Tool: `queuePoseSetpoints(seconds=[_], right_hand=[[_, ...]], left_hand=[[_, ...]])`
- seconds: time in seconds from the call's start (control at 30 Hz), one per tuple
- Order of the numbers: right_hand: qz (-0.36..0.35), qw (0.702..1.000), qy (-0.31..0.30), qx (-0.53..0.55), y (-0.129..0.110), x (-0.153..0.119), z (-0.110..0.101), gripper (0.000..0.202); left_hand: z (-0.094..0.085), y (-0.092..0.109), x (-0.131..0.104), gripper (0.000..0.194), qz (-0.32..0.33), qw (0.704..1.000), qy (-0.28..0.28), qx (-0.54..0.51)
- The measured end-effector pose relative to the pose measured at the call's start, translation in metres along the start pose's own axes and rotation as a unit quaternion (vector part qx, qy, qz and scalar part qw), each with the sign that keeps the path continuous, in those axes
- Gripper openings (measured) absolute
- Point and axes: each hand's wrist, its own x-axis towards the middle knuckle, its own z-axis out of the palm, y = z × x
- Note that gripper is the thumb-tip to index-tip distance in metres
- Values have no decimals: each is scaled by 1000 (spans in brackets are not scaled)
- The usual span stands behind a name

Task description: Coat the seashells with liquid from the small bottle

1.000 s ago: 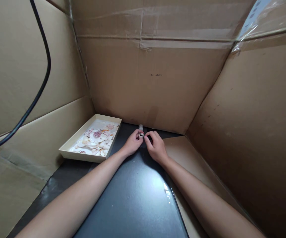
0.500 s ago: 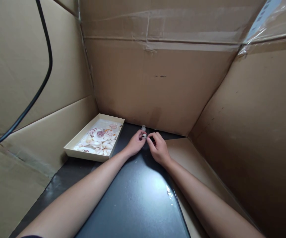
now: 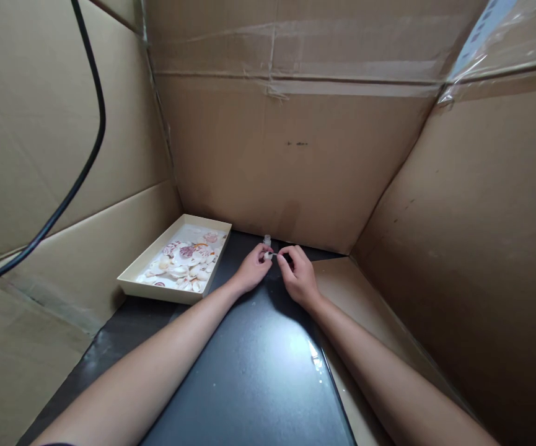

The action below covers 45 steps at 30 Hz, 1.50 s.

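Left hand: fingers clamping white piece
Right hand: fingers pinching sliver
White piece: seeming light, brittle, favouring edge holds

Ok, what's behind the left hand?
A small clear container, with the cardboard wall farther back. The left hand covers the container's lower part, so its base can't be seen.

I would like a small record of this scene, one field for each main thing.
Left hand: holds a small whitish piece, too small to identify
Right hand: pinches a thin piece pointing toward it
Bottle: small, clear, just beyond the left hand
Tray: left of both hands, holding shells
Table: dark
Walls: cardboard
Cable: black, upper left
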Motion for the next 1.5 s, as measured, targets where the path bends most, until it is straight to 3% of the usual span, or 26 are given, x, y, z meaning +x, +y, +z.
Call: queuePoseSetpoints(seconds=[0.2,0.6,0.73,0.87,1.0,1.13,1.27,1.4,1.5], right_hand=[[12,1000,23,-6,-1,0,-1,18],[-6,1000,-10,15,1,0,-2,19],[12,1000,19,5,2,0,-1,19],[-9,1000,-2,13,0,-1,-1,19],[12,1000,21,3,-1,0,0,19],[-13,1000,-7,13,0,-1,0,19],[8,1000,19,1,0,-1,-1,18],[-16,1000,-5,11,-1,-1,-1,18],[3,1000,9,-11,-1,-1,0,17]], left_hand=[[1,-1,0,16,4,1000,9,-6],[2,0,-1,17,-1,999,-10,-39],[2,0,-1,20,-3,999,-11,-34],[1,0,-1,19,11,999,-7,-30],[2,0,-1,21,8,1000,-5,-28],[1,0,-1,19,9,1000,0,-24],[1,0,-1,19,16,1000,-9,-21],[1,1,0,16,24,1000,-1,-19],[1,0,0,17,21,1000,-1,-22]])
